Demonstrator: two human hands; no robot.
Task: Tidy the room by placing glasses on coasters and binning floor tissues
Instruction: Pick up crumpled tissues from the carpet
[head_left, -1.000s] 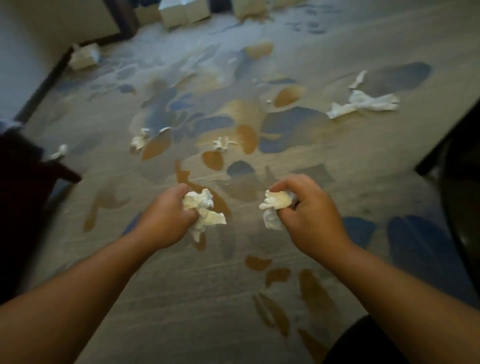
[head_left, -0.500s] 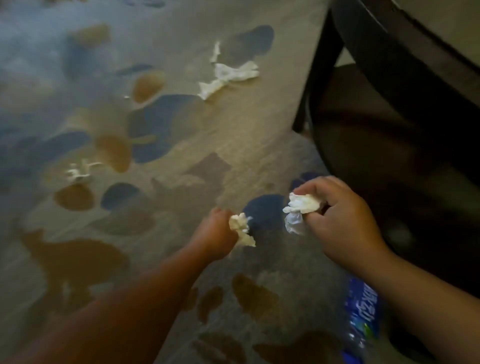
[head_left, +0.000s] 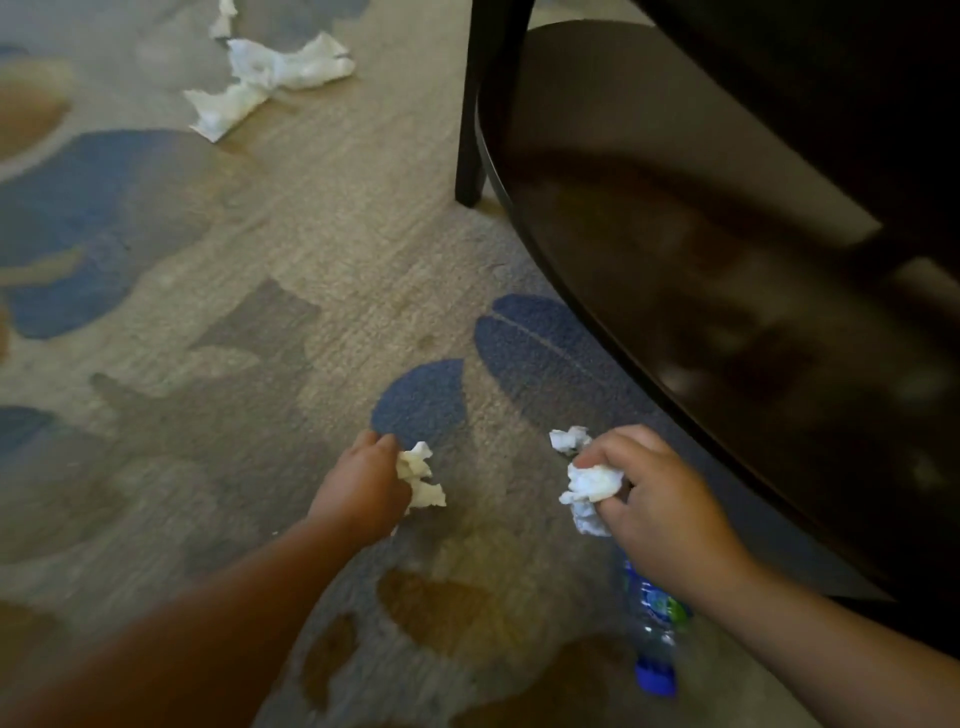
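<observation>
Tissues (head_left: 591, 482) in both hands (head_left: 667, 512)

Both bare forearms reach forward and down, one from each lower corner. Left hand (head_left: 363, 483) back up, fingers curled round a crumpled tissue (head_left: 418, 475). Right hand (head_left: 660, 509) knuckles up, fingertips pinching a second tissue wad (head_left: 592, 483). Hands apart, roughly level

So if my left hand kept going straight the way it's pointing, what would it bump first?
Probably the curved rim of the dark table. Your left hand, gripping a tissue, points that way across carpet, though depth is hard to judge.
</observation>
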